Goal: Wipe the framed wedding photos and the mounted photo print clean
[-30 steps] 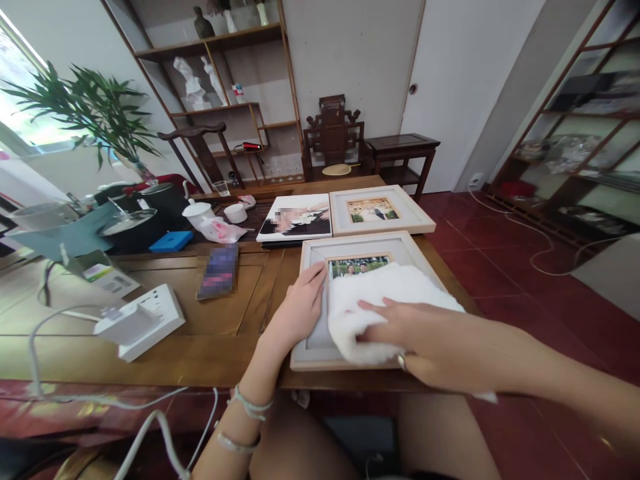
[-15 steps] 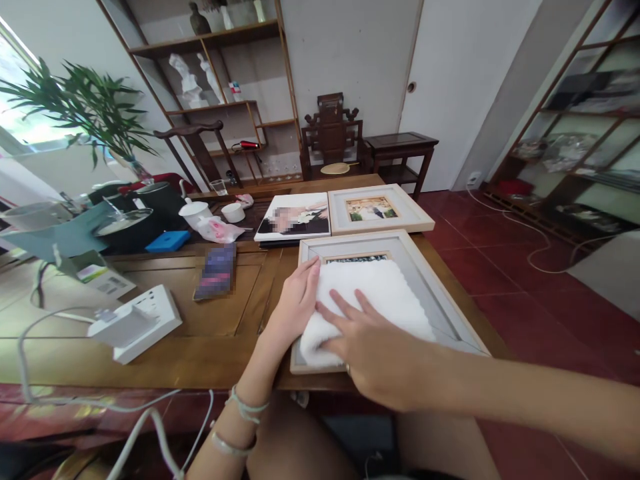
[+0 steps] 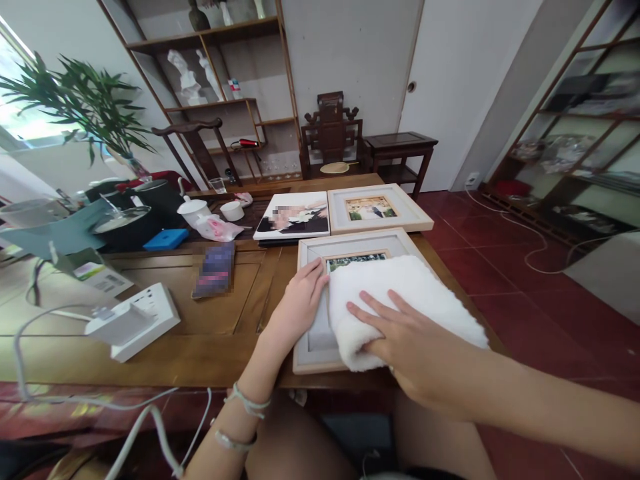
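A large pale picture frame [image 3: 320, 340] lies flat at the near edge of the wooden table [image 3: 150, 347]. A fluffy white cloth [image 3: 400, 293] covers most of its glass. My right hand [image 3: 400, 340] lies flat on the cloth with its fingers spread, pressing it down. My left hand [image 3: 297, 307] rests on the frame's left border, fingers stretched out, steadying it. Only the top strip of the photo [image 3: 356, 262] shows above the cloth.
A second framed photo [image 3: 373, 208] and an unframed print [image 3: 294, 217] lie behind. A phone [image 3: 216, 270], a white power strip [image 3: 133, 320] with cables, a blue box [image 3: 167, 239], cups, pots and a plant [image 3: 85, 107] fill the left. Chair and shelves stand behind.
My right hand slid the cloth left over the frame, then back to the right, so the frame's lower left glass shows again. My left hand has stayed on the frame's left edge.
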`<move>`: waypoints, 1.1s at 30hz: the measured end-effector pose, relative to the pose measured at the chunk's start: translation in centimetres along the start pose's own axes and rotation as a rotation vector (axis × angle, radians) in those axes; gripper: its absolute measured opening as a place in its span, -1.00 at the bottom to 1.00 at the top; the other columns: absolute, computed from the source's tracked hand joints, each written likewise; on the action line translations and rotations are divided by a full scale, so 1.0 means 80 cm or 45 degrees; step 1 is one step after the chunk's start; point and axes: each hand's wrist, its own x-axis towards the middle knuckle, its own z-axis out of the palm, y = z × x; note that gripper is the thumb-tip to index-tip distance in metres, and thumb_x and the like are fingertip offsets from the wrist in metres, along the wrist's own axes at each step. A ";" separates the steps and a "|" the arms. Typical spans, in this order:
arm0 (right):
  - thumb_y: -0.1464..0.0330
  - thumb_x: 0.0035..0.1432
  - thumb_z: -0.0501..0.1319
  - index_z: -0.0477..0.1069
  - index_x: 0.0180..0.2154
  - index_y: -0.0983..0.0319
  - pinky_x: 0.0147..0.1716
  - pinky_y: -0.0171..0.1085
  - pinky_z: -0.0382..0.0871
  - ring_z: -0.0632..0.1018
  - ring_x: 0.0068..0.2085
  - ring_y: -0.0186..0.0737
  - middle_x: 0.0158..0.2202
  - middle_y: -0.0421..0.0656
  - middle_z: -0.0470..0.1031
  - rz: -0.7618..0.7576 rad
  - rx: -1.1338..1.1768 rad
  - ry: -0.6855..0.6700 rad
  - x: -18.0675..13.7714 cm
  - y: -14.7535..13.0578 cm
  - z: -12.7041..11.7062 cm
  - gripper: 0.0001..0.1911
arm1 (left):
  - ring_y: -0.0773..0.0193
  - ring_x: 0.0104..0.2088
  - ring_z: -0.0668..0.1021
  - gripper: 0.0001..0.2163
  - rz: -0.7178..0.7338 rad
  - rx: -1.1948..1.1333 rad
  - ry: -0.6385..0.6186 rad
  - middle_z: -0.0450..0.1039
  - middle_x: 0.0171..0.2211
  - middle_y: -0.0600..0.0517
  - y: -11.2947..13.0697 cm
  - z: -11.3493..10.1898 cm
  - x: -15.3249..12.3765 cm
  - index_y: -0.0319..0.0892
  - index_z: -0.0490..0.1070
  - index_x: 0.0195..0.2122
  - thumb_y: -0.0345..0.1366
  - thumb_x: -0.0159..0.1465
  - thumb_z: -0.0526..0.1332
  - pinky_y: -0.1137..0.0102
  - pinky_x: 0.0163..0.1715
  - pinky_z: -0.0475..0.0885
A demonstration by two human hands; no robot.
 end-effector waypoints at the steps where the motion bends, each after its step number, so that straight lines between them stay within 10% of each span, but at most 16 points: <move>1: 0.61 -0.07 0.05 0.47 -0.07 0.28 0.14 0.31 -0.01 0.03 0.29 0.23 0.29 0.08 0.06 0.043 -0.001 -0.024 -0.009 0.005 -0.002 -0.50 | 0.13 0.18 0.35 -0.63 -0.004 0.005 -0.004 0.29 0.17 -0.20 -0.001 0.001 0.000 -0.35 0.33 0.09 -0.27 0.38 -0.08 0.21 0.20 0.21; 9: 0.63 -0.08 0.01 0.46 -0.10 0.19 0.12 0.08 0.20 0.24 0.24 0.06 0.20 -0.02 0.30 0.127 0.019 0.207 -0.054 0.047 -0.002 -0.48 | 0.04 0.25 0.23 -0.57 -0.061 0.062 -0.147 0.16 0.25 -0.18 0.014 -0.007 -0.010 -0.30 0.23 0.18 -0.19 0.35 -0.02 0.09 0.21 0.16; 16: 0.57 -0.06 0.05 0.43 -0.21 0.28 -0.37 -0.16 0.46 0.56 -0.32 -0.05 -0.29 0.00 0.54 0.424 -0.135 0.900 -0.022 0.111 -0.007 -0.65 | 0.10 0.27 0.19 -0.56 -0.087 0.080 -0.150 0.13 0.26 -0.18 0.011 -0.003 -0.013 -0.32 0.16 0.22 -0.24 0.39 -0.16 0.10 0.22 0.14; 20: 0.59 0.03 0.00 0.44 -0.32 0.34 -0.11 0.04 0.39 0.45 0.01 0.14 -0.05 0.17 0.44 0.328 -0.375 1.329 0.020 0.145 -0.035 -0.73 | 0.11 0.25 0.21 -0.58 -0.086 0.071 -0.129 0.15 0.25 -0.18 0.007 0.000 -0.012 -0.29 0.18 0.20 -0.26 0.39 -0.14 0.10 0.22 0.14; 25: 0.69 0.08 -0.05 0.45 -0.19 0.30 0.20 0.09 0.01 0.15 0.26 0.00 0.15 0.06 0.30 -0.087 -0.444 0.914 0.099 0.130 -0.034 -0.60 | 0.08 0.24 0.23 -0.60 -0.039 0.043 -0.105 0.16 0.23 -0.20 0.005 0.000 -0.012 -0.29 0.21 0.18 -0.29 0.39 -0.12 0.07 0.19 0.18; 33: 0.71 0.03 -0.01 0.41 -0.03 0.34 0.04 -0.04 0.20 0.41 0.04 -0.05 -0.05 0.09 0.45 -0.274 -0.327 0.418 0.141 0.111 -0.012 -0.51 | 0.06 0.13 0.36 -0.67 -0.014 0.000 -0.109 0.30 0.09 -0.18 0.012 -0.005 -0.011 -0.21 0.32 0.07 -0.32 0.38 -0.11 0.11 0.10 0.29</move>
